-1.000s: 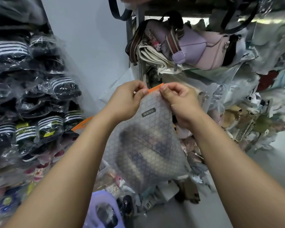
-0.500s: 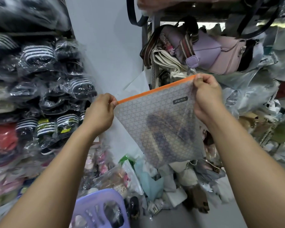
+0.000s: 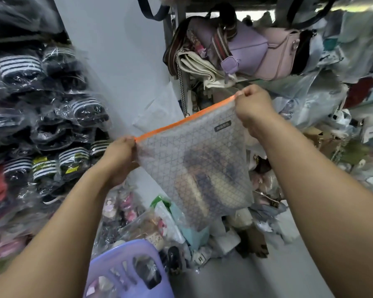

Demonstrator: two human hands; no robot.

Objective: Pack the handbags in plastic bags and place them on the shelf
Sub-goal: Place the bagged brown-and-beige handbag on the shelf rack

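Note:
I hold a frosted plastic bag (image 3: 181, 151) with a grid pattern and an orange zip strip along its top edge. A dark and cream handbag (image 3: 205, 179) shows dimly through it. My left hand (image 3: 121, 155) pinches the strip's lower left end. My right hand (image 3: 252, 104) pinches the upper right end, so the strip runs taut and slanted between them. The bag hangs in mid-air in front of the shelf (image 3: 179, 20), where lilac (image 3: 243, 48) and pink (image 3: 276, 59) handbags lie.
Wrapped striped slippers (image 3: 52, 117) fill the rack on the left. A purple plastic basket (image 3: 127, 272) stands low in front. Loose bags and packaging (image 3: 202, 237) litter the floor below the shelf. More wrapped goods (image 3: 342, 87) pile up on the right.
My hands, close together at the bag's top a second ago, have slid apart along the orange strip to its two ends. In the last half second they barely moved.

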